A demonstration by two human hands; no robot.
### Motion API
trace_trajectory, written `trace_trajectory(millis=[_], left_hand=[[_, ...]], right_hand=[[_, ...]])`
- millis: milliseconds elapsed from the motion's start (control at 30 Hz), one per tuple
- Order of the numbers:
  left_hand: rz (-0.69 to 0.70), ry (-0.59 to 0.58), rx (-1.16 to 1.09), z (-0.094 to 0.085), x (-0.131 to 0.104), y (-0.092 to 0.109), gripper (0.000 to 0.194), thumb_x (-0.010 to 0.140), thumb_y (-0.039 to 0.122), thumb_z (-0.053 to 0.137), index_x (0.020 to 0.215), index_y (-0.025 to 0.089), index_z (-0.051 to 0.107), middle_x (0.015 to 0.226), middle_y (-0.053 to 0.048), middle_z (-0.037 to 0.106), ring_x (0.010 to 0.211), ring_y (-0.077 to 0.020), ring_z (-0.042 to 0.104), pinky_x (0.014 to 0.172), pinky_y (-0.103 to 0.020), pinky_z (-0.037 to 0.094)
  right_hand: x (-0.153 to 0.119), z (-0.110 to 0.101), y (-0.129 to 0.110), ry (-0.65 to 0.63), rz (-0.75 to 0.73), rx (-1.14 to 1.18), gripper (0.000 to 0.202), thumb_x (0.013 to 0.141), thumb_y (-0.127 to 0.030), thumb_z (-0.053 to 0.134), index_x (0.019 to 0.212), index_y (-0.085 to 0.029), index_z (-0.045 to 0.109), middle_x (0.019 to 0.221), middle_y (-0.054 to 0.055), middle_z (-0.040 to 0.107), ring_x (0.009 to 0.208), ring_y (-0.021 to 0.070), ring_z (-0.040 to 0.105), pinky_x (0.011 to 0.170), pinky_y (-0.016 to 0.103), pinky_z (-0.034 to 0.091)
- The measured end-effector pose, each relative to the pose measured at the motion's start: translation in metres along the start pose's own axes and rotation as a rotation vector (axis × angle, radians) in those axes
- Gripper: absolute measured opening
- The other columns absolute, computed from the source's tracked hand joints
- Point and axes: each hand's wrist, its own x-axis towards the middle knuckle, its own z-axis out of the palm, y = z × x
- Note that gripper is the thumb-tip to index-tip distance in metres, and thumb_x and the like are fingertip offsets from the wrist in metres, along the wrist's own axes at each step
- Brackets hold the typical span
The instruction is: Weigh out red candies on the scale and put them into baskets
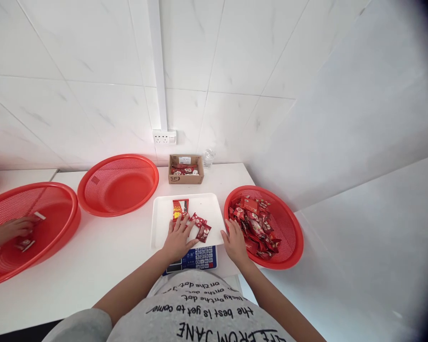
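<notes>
My left hand point(180, 240) lies with its fingers spread over several red candy packets point(203, 232) on a white tray point(160, 209). A larger red and yellow packet point(180, 208) lies just beyond its fingertips. Under the tray's near edge shows the blue keypad of a weighing scale point(201, 259). My right hand point(235, 240) is at the near left rim of a red mesh basket point(288, 237), fingers stretched out and nothing seen in them. Heaped inside this basket are many small red packets point(257, 223).
Behind the tray stand a cardboard box point(186, 179) of red packets and a clear cup point(209, 157). To the left are a red basket point(117, 209) and another red basket point(57, 247), into which another person's hand point(19, 228) reaches. The tiled wall point(185, 114) bounds the table.
</notes>
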Motion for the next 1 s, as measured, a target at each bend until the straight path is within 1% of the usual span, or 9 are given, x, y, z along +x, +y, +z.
trace_trajectory(millis=[167, 267, 367, 433, 533, 600, 733, 867, 1000], left_hand=[[-0.111, 0.071, -0.014, -0.004, 0.007, -0.004, 0.068, 0.084, 0.045, 0.049, 0.143, 0.022, 0.024, 0.152, -0.013, 0.017, 0.14, -0.0316, 0.009, 0.109, -0.055, 0.012], [-0.146, 0.107, -0.02, -0.011, 0.009, -0.009, 0.066, 0.082, 0.038, 0.054, 0.14, 0.019, 0.031, 0.148, -0.016, 0.027, 0.137, -0.0311, 0.021, 0.108, -0.05, 0.022], [-0.159, 0.129, -0.022, -0.018, 0.004, -0.014, 0.057, 0.079, 0.035, 0.057, 0.131, 0.019, 0.041, 0.135, -0.014, 0.043, 0.125, -0.0286, 0.038, 0.101, -0.043, 0.033], [-0.165, 0.127, -0.019, -0.022, -0.003, -0.016, 0.048, 0.079, 0.035, 0.057, 0.124, 0.02, 0.048, 0.128, -0.011, 0.048, 0.117, -0.0274, 0.044, 0.097, -0.042, 0.037], [-0.129, 0.12, -0.026, -0.026, -0.012, -0.02, 0.032, 0.081, 0.033, 0.056, 0.11, 0.021, 0.056, 0.119, -0.009, 0.053, 0.109, -0.026, 0.047, 0.095, -0.041, 0.039], [-0.09, 0.117, -0.042, -0.029, -0.016, -0.022, 0.022, 0.081, 0.025, 0.053, 0.102, 0.021, 0.058, 0.114, -0.009, 0.056, 0.108, -0.0252, 0.048, 0.095, -0.04, 0.039], [-0.109, 0.109, -0.113, -0.036, -0.019, -0.025, 0.022, 0.08, 0.012, 0.044, 0.094, 0.022, 0.058, 0.105, -0.007, 0.061, 0.104, -0.0228, 0.052, 0.091, -0.037, 0.042], [-0.212, 0.173, -0.18, -0.056, -0.013, -0.035, 0.024, 0.087, 0.02, 0.035, 0.1, 0.022, 0.055, 0.099, -0.007, 0.064, 0.096, -0.0215, 0.057, 0.083, -0.034, 0.046], [-0.282, 0.385, -0.149, -0.094, 0.002, -0.06, 0.028, 0.089, 0.025, 0.031, 0.103, 0.019, 0.054, 0.1, -0.009, 0.064, 0.095, -0.0228, 0.058, 0.084, -0.035, 0.045]], right_hand=[[0.006, -0.004, 0.0, 0.034, 0.086, 0.133, 0.051, 0.084, -0.044, 0.042, 0.125, -0.015, 0.049, 0.131, 0.015, 0.049, 0.124, 0.0255, 0.041, 0.107, 0.046, 0.028], [0.014, -0.008, 0.002, 0.044, 0.201, 0.205, 0.054, 0.081, -0.044, 0.044, 0.124, -0.012, 0.049, 0.13, 0.017, 0.05, 0.122, 0.0266, 0.045, 0.106, 0.045, 0.031], [0.019, -0.01, 0.006, 0.021, 0.303, 0.294, 0.055, 0.08, -0.044, 0.045, 0.124, -0.012, 0.048, 0.125, 0.017, 0.054, 0.116, 0.0257, 0.051, 0.102, 0.042, 0.036], [0.02, -0.01, 0.007, 0.014, 0.348, 0.331, 0.055, 0.079, -0.044, 0.046, 0.124, -0.013, 0.048, 0.122, 0.016, 0.057, 0.112, 0.0246, 0.054, 0.1, 0.04, 0.039], [0.02, -0.009, 0.008, 0.014, 0.372, 0.342, 0.055, 0.078, -0.044, 0.048, 0.123, -0.014, 0.049, 0.116, 0.014, 0.06, 0.108, 0.024, 0.057, 0.098, 0.039, 0.041], [0.02, -0.009, 0.008, 0.013, 0.378, 0.342, 0.055, 0.077, -0.045, 0.049, 0.123, -0.015, 0.049, 0.112, 0.013, 0.062, 0.105, 0.0242, 0.058, 0.096, 0.039, 0.042], [0.021, -0.011, 0.009, 0.007, 0.398, 0.353, 0.056, 0.077, -0.045, 0.049, 0.123, -0.014, 0.05, 0.107, 0.013, 0.064, 0.101, 0.0248, 0.059, 0.093, 0.04, 0.043], [0.021, -0.013, 0.009, 0.008, 0.427, 0.383, 0.055, 0.076, -0.047, 0.05, 0.122, -0.017, 0.051, 0.105, 0.011, 0.065, 0.1, 0.0239, 0.06, 0.091, 0.038, 0.044], [0.021, -0.014, 0.006, 0.006, 0.436, 0.393, 0.056, 0.076, -0.047, 0.049, 0.122, -0.016, 0.051, 0.104, 0.011, 0.065, 0.099, 0.0237, 0.061, 0.09, 0.037, 0.044]])
